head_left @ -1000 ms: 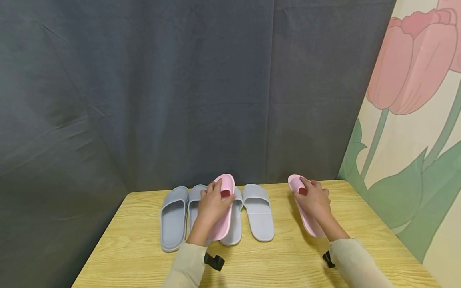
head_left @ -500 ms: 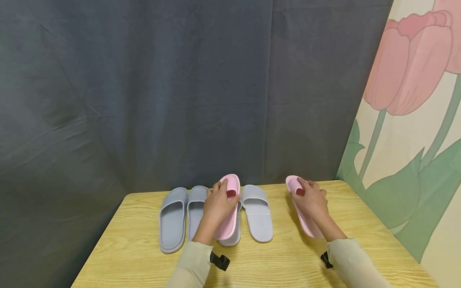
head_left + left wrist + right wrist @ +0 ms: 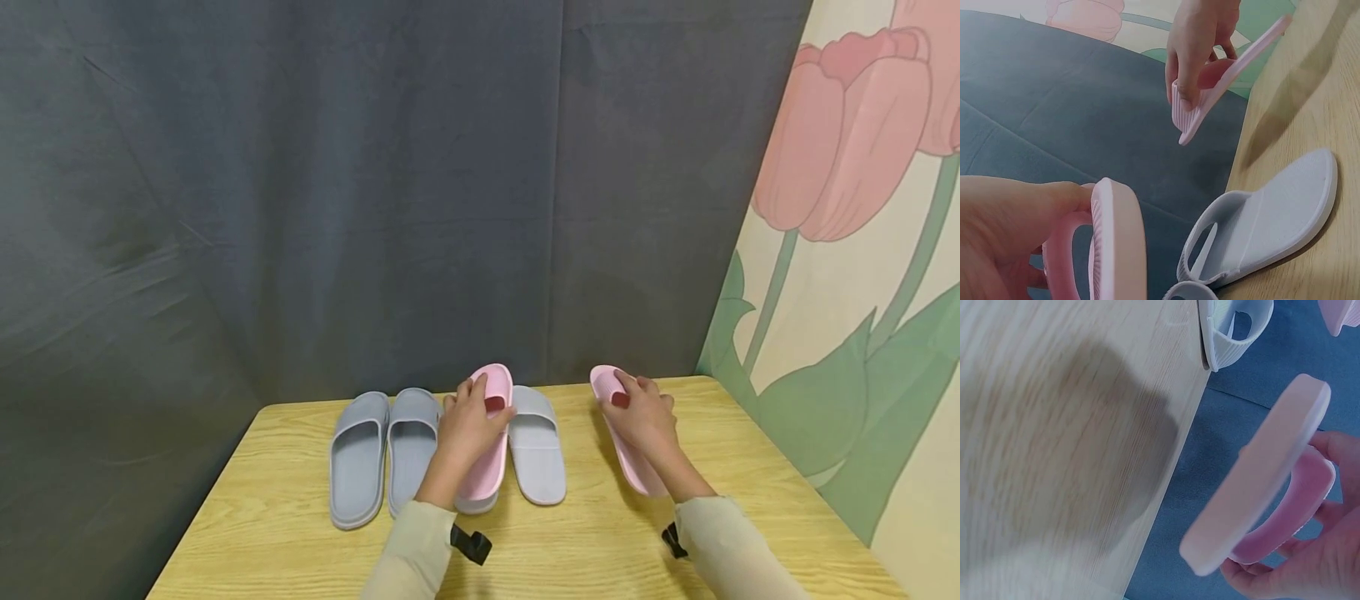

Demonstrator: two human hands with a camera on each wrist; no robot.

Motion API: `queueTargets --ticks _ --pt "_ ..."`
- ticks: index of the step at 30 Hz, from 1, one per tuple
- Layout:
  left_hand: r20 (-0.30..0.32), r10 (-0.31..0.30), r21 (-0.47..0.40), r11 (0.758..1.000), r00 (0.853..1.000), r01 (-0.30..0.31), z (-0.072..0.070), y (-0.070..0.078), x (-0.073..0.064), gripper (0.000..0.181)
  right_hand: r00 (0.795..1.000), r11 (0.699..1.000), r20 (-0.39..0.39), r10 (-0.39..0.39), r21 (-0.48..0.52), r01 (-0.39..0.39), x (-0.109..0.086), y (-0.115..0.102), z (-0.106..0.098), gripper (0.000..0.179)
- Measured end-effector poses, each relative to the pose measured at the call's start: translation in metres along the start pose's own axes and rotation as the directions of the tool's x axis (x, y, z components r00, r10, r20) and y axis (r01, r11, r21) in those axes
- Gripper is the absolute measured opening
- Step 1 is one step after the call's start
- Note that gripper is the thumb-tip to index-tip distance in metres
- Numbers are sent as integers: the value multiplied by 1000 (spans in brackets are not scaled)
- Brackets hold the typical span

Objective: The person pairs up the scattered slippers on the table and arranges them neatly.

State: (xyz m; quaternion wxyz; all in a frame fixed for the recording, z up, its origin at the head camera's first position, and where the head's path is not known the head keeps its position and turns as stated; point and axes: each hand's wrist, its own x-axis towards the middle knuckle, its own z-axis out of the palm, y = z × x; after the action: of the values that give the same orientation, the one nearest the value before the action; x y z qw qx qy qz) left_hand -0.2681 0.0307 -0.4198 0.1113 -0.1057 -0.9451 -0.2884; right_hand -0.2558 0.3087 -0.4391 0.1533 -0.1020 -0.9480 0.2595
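My left hand [image 3: 467,433] grips a pink slide slipper [image 3: 487,471] by its strap, holding it above the row. Beneath it a light grey slipper [image 3: 480,505] is mostly hidden, only its heel showing. Another light grey slipper [image 3: 540,471] lies on the table just right of it. Over to the right, my right hand [image 3: 647,417] grips a second pink slipper [image 3: 636,468] by the strap. In the right wrist view this pink slipper [image 3: 1254,481] is tilted and raised off the wood, its shadow falling below. Both pink slippers point toes away from me.
A darker grey pair, one slipper [image 3: 356,475] beside the other [image 3: 407,467], lies at the left of the row. The yellow wooden table [image 3: 570,550] ends at a dark curtain [image 3: 420,208] behind. A tulip-painted wall [image 3: 840,275] borders the right side.
My left hand has carried its pink slipper to the right, uncovering the second dark grey slipper and covering more of the light grey one. The right hand has barely shifted.
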Motion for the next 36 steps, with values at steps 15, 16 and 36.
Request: queueTargets --ticks 15,16,36 --pt "45 -31 -15 999 999 31 10 8 4 79 1000 1000 11 6 8 -6 1 -3 1 68" --pt "46 -30 -16 999 999 31 10 8 4 78 1000 1000 9 3 7 -3 0 -3 1 68" --pt "31 0 -8 1000 1000 0 28 24 6 76 1000 1000 8 -4 21 4 0 -1 2 67"
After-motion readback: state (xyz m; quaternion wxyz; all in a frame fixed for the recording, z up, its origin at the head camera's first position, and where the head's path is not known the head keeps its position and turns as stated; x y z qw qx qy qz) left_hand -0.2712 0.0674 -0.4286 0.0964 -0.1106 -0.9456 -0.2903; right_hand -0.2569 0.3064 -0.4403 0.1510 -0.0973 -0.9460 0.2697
